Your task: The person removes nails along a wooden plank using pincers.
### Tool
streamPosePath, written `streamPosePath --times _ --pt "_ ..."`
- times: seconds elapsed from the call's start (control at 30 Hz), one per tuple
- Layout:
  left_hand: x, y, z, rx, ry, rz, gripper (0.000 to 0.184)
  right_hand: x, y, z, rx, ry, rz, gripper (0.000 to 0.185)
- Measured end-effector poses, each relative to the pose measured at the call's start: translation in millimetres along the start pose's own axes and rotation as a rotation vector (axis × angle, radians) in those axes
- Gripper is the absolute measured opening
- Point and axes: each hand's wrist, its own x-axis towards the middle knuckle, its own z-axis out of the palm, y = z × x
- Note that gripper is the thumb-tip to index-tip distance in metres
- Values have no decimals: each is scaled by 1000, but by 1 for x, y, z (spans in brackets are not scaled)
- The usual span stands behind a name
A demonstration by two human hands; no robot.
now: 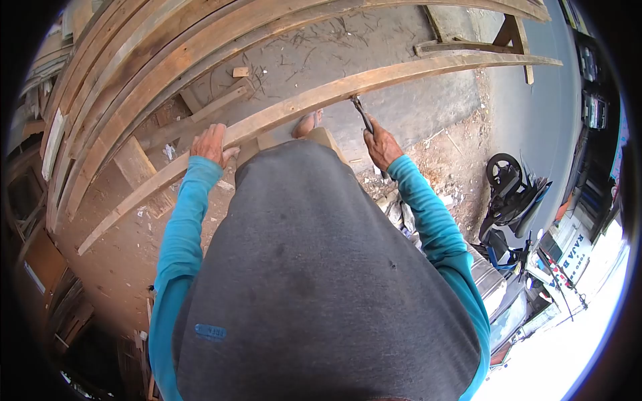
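Note:
A long wooden beam [294, 105] runs across in front of me, bowed by the wide lens. My left hand [211, 146] grips it left of my body, with the fingers over the far side and the thumb near the close edge. In my right hand [382, 146] is a pair of dark metal pincers [362, 112], closed in the fist by the handles. Their jaws meet the near edge of the beam, right of its middle. Whether a nail is between the jaws is too small to tell.
Several more long beams [167, 63] lie stacked beyond and to the left. A wooden trestle [511, 40] stands at the far right. Thin scraps and a small wood block [241, 71] lie on the ground. A motorbike [511, 194] is parked at the right.

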Motion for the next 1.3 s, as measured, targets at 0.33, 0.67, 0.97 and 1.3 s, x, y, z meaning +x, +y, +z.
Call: streamPosePath --times 0.33,0.67,0.97,1.3 --pt "-15 6 17 4 243 2 51 29 6 -45 -444 -470 -191 21" --pt "-9 3 15 64 163 31 50 31 -17 -74 134 -547 286 23" --pt "6 -5 -7 1 6 32 56 -3 0 -38 357 -265 223 27" --pt "17 -1 -27 -48 -213 -72 59 12 14 4 82 -61 48 31"
